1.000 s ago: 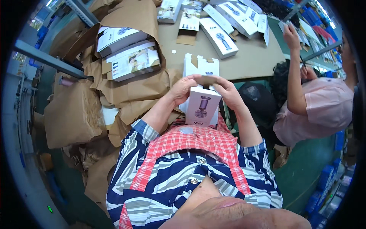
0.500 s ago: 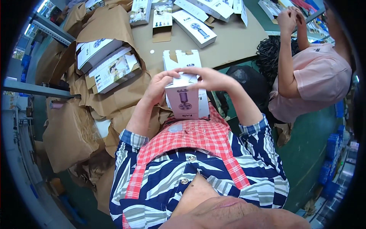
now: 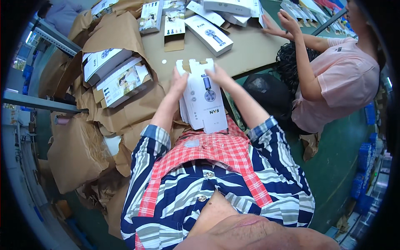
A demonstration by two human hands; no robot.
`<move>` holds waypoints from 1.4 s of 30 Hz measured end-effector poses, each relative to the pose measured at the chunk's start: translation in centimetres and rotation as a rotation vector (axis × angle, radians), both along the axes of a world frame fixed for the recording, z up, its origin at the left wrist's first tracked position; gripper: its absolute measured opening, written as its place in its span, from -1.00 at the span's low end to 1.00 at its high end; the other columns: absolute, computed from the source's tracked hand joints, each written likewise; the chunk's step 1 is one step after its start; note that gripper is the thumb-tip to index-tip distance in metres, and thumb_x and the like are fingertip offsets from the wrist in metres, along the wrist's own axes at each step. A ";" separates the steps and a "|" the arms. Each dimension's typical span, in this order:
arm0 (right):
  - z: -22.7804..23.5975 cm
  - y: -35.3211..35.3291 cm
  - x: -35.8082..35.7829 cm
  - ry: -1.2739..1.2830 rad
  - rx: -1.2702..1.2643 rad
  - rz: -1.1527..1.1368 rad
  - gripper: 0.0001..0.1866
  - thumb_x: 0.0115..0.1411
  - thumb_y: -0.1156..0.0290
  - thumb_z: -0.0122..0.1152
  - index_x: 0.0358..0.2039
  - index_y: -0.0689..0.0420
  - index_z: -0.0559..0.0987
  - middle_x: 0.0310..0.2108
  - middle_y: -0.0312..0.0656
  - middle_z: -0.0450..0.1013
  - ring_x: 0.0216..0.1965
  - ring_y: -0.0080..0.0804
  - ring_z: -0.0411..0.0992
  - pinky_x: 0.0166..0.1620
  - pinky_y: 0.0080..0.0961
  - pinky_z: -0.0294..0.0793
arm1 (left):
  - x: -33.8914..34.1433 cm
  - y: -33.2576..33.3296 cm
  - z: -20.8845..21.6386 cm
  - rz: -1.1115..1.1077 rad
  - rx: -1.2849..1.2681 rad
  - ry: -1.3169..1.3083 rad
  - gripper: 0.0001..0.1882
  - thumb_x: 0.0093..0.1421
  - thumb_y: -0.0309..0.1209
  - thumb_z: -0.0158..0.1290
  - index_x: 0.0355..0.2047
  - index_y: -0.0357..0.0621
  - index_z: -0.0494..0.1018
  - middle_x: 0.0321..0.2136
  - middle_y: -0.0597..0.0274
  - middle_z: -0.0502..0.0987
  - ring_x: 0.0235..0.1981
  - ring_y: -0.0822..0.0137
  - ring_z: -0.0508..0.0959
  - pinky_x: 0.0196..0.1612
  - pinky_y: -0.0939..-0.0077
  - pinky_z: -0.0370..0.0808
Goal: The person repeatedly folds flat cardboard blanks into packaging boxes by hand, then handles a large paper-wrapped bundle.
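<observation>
A white flat carton (image 3: pixel 206 100) printed with a fan lies in front of me, its lower end against my red checked apron (image 3: pixel 208 148). Other flat card edges show under its left side. My left hand (image 3: pixel 179 82) is closed at its upper left corner, the thumb over the top and the fingers partly hidden. At the upper right edge, my right hand (image 3: pixel 218 78) grips the same carton with its thumb on the printed face. Notched flaps stick up between the hands at the far end.
Fan boxes (image 3: pixel 208 35) lie at the table's (image 3: pixel 246 52) far side. On the left, brown paper (image 3: pixel 116 31) wraps more boxes (image 3: pixel 121 81), beside a metal rail (image 3: pixel 41 102). A co-worker in a pink shirt (image 3: pixel 333 79) sits at right, near a black bag (image 3: pixel 266 93).
The standing box between my hands no longer shows; the flat carton is now in full view. My hands have moved apart to its two edges. The co-worker's one hand has reached toward the table.
</observation>
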State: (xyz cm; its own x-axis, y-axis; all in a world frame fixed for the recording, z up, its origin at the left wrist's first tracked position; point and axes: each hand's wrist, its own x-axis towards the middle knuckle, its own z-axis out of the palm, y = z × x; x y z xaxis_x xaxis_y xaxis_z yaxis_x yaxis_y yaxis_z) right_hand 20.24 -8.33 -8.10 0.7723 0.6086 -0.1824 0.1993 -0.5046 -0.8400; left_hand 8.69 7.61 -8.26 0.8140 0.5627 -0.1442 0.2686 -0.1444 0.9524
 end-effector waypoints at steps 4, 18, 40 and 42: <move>0.9 -1.0 -2.9 -0.502 0.039 -0.085 -0.40 0.08 0.24 0.10 0.05 0.30 0.16 -0.15 0.22 0.35 -0.10 0.13 0.33 -0.02 -0.26 0.30 | -1.2 -1.8 2.6 -0.097 0.181 -0.040 -0.21 0.09 -0.25 -0.01 0.15 -0.46 -0.17 0.14 -0.30 -0.01 0.19 -0.04 0.03 0.20 0.33 0.04; 9.0 -1.5 -9.3 -0.272 0.647 -0.168 -0.53 0.18 0.24 0.01 0.02 0.24 0.26 -0.03 0.04 0.28 0.03 -0.26 0.24 0.08 -0.44 0.17 | -5.3 -5.6 10.7 -0.501 -0.601 -0.539 -0.62 0.15 -0.47 -0.28 -0.01 -0.28 0.20 -0.08 0.17 0.32 -0.03 0.40 0.31 0.06 0.50 0.20; 10.0 -5.9 -6.7 0.315 0.422 0.426 -0.70 0.23 0.38 -0.08 -0.09 0.24 0.46 -0.12 -0.23 0.41 -0.13 -0.53 0.33 0.00 -0.59 0.26 | -5.2 -3.9 6.3 -0.302 -0.986 -0.263 -0.79 -0.11 -0.65 -0.19 -0.47 -0.27 0.42 -0.13 0.05 0.42 -0.13 0.29 0.41 -0.01 0.48 0.34; 10.2 -5.3 -6.5 0.315 0.183 0.384 -0.72 0.22 0.37 -0.05 -0.16 0.25 0.51 -0.15 -0.19 0.44 -0.12 -0.50 0.35 -0.03 -0.58 0.30 | -5.3 -3.9 6.2 -0.316 -0.860 -0.269 -0.76 -0.09 -0.63 -0.17 -0.40 -0.32 0.44 -0.15 0.02 0.43 -0.14 0.29 0.42 -0.02 0.49 0.34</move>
